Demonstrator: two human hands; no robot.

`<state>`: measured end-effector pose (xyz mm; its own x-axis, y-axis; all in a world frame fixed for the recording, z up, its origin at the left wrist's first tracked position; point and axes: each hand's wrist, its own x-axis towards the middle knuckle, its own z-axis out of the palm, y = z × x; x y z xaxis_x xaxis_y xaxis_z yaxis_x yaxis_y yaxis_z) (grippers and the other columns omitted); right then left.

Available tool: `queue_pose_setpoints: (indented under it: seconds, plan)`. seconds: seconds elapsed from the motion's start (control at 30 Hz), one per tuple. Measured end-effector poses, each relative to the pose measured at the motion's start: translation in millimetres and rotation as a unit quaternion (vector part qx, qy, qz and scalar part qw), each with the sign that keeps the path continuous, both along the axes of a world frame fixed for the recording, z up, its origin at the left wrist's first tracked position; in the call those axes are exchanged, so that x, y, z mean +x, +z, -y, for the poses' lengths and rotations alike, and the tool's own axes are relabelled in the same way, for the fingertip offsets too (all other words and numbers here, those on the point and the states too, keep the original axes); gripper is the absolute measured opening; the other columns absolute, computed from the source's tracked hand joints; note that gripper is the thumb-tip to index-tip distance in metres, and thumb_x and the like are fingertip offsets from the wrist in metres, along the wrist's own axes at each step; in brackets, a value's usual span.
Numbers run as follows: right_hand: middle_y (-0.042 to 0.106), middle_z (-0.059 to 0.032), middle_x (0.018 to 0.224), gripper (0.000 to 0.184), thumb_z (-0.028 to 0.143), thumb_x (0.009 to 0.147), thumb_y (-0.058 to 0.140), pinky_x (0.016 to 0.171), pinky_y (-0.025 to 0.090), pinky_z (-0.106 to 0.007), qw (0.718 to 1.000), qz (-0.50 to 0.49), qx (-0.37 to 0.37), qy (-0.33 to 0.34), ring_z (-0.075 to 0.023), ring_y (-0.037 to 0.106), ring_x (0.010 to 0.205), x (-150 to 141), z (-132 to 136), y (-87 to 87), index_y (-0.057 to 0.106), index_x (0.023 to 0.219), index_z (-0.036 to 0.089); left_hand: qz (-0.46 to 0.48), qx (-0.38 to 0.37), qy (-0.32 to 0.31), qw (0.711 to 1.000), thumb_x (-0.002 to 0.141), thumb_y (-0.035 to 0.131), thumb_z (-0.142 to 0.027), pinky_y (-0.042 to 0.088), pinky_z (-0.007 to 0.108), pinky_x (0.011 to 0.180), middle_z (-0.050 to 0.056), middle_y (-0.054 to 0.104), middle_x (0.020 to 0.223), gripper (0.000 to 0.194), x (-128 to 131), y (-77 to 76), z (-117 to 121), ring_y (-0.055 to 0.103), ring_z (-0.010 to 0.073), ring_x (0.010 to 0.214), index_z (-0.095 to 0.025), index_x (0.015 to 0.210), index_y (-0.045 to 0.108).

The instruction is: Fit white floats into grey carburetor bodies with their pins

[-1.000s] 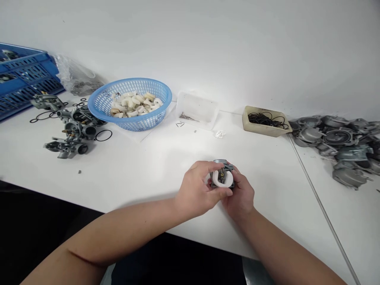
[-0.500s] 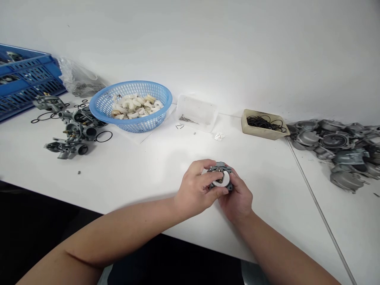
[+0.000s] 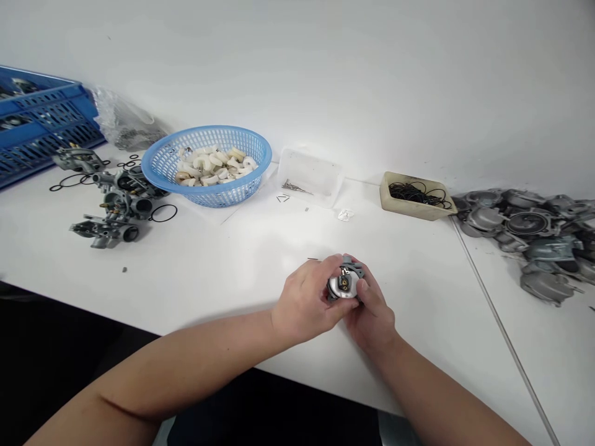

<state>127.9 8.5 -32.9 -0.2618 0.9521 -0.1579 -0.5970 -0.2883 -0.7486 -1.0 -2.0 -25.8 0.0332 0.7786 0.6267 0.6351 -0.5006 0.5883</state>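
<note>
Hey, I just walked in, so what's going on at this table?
A person's left hand and right hand together hold a compact grey metal part over the flat white table. A curved white plastic-looking piece sits on its upward face, around a small brass-coloured fitting. Beyond the hands stand a round blue plastic basket of similar white pieces and a rectangular cream tub of thin black rings.

Held body (image 3: pixel 352 267): grey
Held float (image 3: pixel 354 284): white
Held jets (image 3: pixel 344 283): brass yellow
Basket (image 3: pixel 223 197): light blue, slotted all over
Basket pieces (image 3: pixel 214 163): white, cream, one tan
Crate (image 3: pixel 69 102): deep blue, rows of slots
Tray (image 3: pixel 317 168): cloudy white
Box (image 3: pixel 413 211): pale yellow
Box rings (image 3: pixel 411 192): black
Right pile (image 3: pixel 525 226): dull grey
Table (image 3: pixel 223 266): plain white
</note>
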Motion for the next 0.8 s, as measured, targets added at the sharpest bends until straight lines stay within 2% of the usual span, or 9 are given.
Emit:
queue_pose_setpoints:
  seconds: [0.2, 0.43, 0.8]
  plan:
    - [0.066, -0.0025, 0.091, 0.04, 0.031, 0.069, 0.076, 0.063, 0.055, -0.035, 1.0, 0.002, -0.007, -0.007, -0.0205, 0.065, 0.073, 0.5, -0.9, 0.1, 0.061, 0.106, 0.027, -0.035, 0.005, -0.01, 0.999, 0.077, 0.067, -0.034, 0.057, 0.029, 0.07, 0.003, 0.072, 0.082, 0.035, -3.6, 5.2, -1.9, 0.069, 0.0202, 0.079, -0.021, 0.108, 0.059]
    - [0.065, -0.0024, 0.09, 0.042, 0.03, 0.065, 0.078, 0.061, 0.054, -0.033, 0.999, 0.015, -0.021, -0.03, -0.0198, 0.063, 0.073, -1.3, -1.5, 1.9, 0.061, 0.103, 0.026, -0.043, 0.02, -0.026, 0.999, 0.079, 0.068, -0.034, 0.057, 0.029, 0.067, 0.005, 0.073, 0.084, 0.032, -5.5, 6.4, -2.5, 0.07, 0.0203, 0.078, -0.019, 0.106, 0.06]
    - [0.065, -0.001, 0.084, 0.04, 0.022, 0.063, 0.076, 0.063, 0.055, -0.032, 0.999, 0.006, -0.021, -0.028, -0.0183, 0.062, 0.073, -0.2, -1.9, -0.9, 0.064, 0.101, 0.026, -0.005, 0.07, -0.083, 0.994, 0.08, 0.069, -0.031, 0.059, 0.032, 0.078, 0.011, 0.072, 0.096, 0.034, -6.7, -0.3, -5.4, 0.069, 0.0215, 0.089, -0.017, 0.108, 0.058]
